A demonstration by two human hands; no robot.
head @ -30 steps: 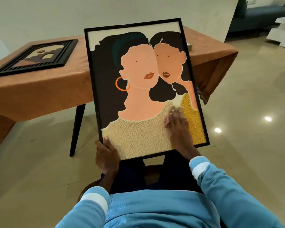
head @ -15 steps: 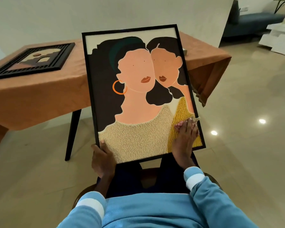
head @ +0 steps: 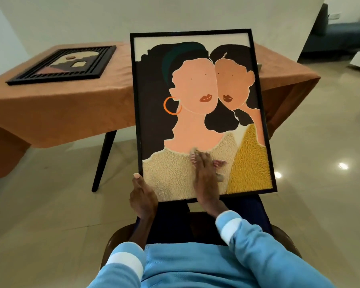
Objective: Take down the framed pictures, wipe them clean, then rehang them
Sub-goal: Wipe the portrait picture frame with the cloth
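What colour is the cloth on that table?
The tablecloth is a plain rust orange, clearest in the head view.

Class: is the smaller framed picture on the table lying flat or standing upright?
Lying flat: the smaller framed picture rests face up on the orange tablecloth.

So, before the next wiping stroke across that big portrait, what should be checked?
1. Grip: left hand holds the large framed picture at its lower left corner: ok.
2. Support: its bottom edge sits on the lap: ok.
3. Contact: right hand presses the cloth flat on the front: ok.
4. Upper area already clean: cannot tell.
5. Clearance: second framed picture lies flat on the table, apart: ok.
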